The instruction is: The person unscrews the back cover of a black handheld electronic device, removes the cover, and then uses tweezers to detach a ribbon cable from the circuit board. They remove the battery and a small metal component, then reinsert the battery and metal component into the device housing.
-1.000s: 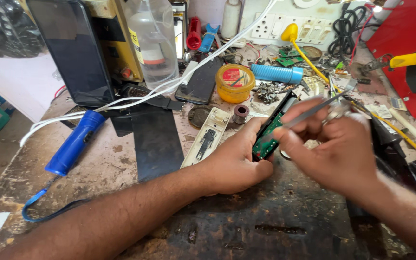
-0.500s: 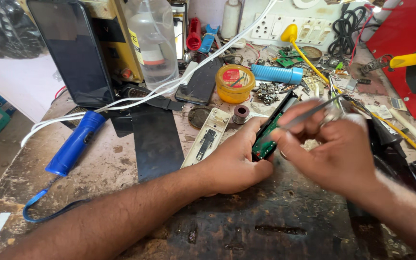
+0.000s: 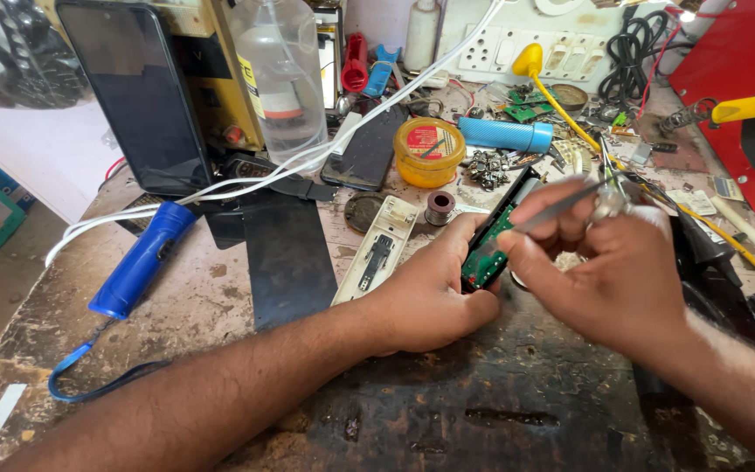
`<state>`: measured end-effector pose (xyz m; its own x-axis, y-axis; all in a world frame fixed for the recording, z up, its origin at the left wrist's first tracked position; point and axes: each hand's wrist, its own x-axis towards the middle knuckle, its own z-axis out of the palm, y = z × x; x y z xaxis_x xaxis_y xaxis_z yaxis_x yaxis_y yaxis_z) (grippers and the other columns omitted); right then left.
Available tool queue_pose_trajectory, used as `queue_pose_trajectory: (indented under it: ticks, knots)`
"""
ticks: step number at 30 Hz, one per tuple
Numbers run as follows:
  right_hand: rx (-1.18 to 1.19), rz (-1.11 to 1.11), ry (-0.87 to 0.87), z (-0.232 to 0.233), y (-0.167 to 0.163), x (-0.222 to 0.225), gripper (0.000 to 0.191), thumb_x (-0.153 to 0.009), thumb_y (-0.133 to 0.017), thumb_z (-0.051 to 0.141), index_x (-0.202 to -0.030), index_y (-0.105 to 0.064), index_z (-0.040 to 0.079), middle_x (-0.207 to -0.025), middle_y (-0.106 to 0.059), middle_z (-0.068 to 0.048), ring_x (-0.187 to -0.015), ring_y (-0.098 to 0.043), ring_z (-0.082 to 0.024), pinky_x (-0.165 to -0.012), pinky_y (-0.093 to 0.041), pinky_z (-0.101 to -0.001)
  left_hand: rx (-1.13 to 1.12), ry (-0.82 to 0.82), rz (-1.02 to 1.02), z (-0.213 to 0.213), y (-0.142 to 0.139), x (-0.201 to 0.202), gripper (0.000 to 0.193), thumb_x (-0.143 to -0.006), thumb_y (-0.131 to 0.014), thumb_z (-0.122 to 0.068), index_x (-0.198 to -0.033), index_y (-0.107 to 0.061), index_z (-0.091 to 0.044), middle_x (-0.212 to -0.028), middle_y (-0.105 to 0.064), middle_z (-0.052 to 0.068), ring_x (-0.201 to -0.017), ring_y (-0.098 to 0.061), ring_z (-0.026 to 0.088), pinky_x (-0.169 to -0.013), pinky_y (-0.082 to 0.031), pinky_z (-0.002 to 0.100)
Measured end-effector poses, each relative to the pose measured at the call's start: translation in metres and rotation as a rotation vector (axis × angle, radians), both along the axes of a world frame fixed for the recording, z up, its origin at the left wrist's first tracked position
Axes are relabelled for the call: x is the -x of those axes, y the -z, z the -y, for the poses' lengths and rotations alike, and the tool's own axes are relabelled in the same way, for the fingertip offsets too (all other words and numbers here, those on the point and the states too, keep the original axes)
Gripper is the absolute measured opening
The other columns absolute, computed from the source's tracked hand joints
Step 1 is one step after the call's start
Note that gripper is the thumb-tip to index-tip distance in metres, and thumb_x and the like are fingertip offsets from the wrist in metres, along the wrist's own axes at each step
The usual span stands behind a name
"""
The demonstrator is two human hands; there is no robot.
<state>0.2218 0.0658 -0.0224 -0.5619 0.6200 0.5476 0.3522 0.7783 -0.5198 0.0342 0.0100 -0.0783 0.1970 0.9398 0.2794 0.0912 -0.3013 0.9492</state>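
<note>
Green circuit board held at the bench's middle, tweezers brought lower onto it

The circuit board (image 3: 488,253), in its dark casing, is gripped by the curled fingers of the left hand (image 3: 425,293) above the worn workbench (image 3: 220,288). Metal tweezers (image 3: 561,203) are pinched in the closed fingers of the right hand (image 3: 609,275), which has been shifted slightly down since a second ago, so probing appears under way. A white cover (image 3: 377,249) lies just beside.

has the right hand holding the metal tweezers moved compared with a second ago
Barely: the right hand with the thin metal tweezers stays over the green circuit board, same spot relative to the round yellow tin.
</note>
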Motion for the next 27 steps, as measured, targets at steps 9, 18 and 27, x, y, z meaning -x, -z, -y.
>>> queue_pose_trajectory:
  ticks: [9,18,27]
  knots:
    - [-0.118,0.009,-0.118,0.0028,-0.0044,0.0026,0.01,-0.086,-0.079,0.008,-0.087,-0.071,0.001,-0.095,-0.072,-0.004,-0.082,-0.069,-0.005,-0.073,-0.058,-0.0231,0.009,0.007,0.017,-0.0001,-0.0003,0.0003,0.064,-0.081,-0.065,-0.009,-0.141,-0.043,-0.004,-0.098,-0.059,0.001,-0.089,-0.057,0.01,-0.077,-0.051,0.028]
    - [-0.093,-0.017,-0.09,-0.0001,-0.0077,0.0027,0.014,-0.089,-0.078,0.008,-0.082,-0.068,0.001,-0.098,-0.074,-0.006,-0.078,-0.068,-0.007,-0.071,-0.059,-0.023,0.032,0.026,0.041,-0.0013,-0.0006,-0.0013,0.064,-0.082,-0.065,-0.009,-0.141,-0.042,-0.004,-0.098,-0.06,0.001,-0.089,-0.058,0.01,-0.078,-0.051,0.028]
    - [-0.103,-0.077,-0.107,-0.0034,-0.0038,0.0024,0.021,-0.09,-0.079,0.01,-0.082,-0.061,0.004,-0.101,-0.073,-0.004,-0.078,-0.068,-0.006,-0.068,-0.058,-0.021,0.026,0.017,0.03,-0.0009,0.0004,-0.0005,0.065,-0.082,-0.064,-0.009,-0.143,-0.042,-0.005,-0.097,-0.059,0.001,-0.088,-0.057,0.009,-0.077,-0.051,0.027]
